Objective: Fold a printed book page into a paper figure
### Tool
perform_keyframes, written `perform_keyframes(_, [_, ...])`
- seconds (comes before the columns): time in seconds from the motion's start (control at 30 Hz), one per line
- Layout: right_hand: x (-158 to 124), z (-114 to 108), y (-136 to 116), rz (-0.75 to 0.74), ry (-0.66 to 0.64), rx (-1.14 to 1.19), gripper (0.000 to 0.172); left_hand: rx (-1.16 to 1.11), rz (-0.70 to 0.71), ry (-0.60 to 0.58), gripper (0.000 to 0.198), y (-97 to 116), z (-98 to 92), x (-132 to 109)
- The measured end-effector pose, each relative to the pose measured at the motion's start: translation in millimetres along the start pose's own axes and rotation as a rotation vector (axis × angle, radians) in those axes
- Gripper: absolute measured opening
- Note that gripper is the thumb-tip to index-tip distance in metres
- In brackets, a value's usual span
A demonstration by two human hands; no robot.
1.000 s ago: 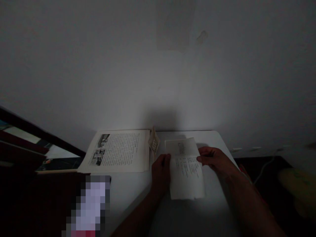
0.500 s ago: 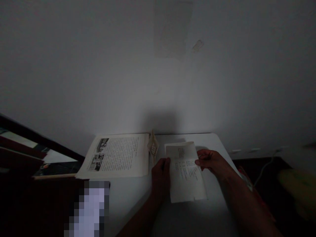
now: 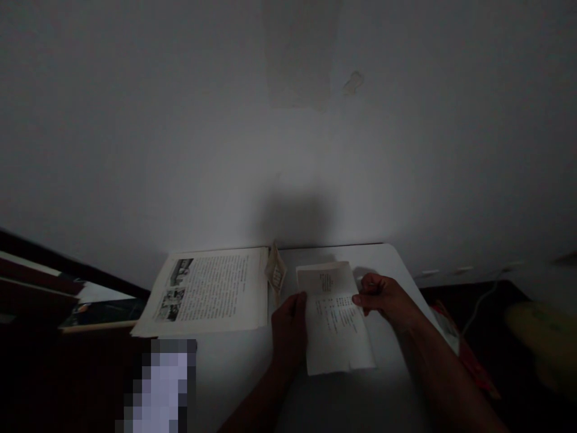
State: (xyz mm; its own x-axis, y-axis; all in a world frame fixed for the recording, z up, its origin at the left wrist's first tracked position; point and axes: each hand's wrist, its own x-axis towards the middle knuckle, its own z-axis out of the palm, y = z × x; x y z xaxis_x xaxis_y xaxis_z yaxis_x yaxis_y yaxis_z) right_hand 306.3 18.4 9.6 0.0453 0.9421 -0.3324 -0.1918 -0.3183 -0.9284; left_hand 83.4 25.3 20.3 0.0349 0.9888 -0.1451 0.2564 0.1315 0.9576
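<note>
A creased sheet of printed paper is held over the white table, its top part bent along a crosswise fold. At its left edge my left hand is closed on it, thumb near the fold. My right hand pinches the right edge at about the same height, with the fingers curled behind the thumb. Just left of the sheet stands a small folded paper piece with printed marks on it.
A stack of printed pages with pictures lies on the table's left. In front of it is a pixelated bright object. The wall rises behind the table. A pale cable and a yellowish object are at the right.
The view has shifted slightly, so the table items appear a little further left and lower. Both hands keep their hold on the sheet, with little other change.
</note>
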Motion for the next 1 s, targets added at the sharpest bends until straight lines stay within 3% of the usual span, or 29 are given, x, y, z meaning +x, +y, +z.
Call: perform_keyframes(1.0, [-1.6,0.7,2.2,-0.071,0.029,-0.066,0.042,-0.043,0.09,0.029,0.042,-4.5,3.8,-1.1])
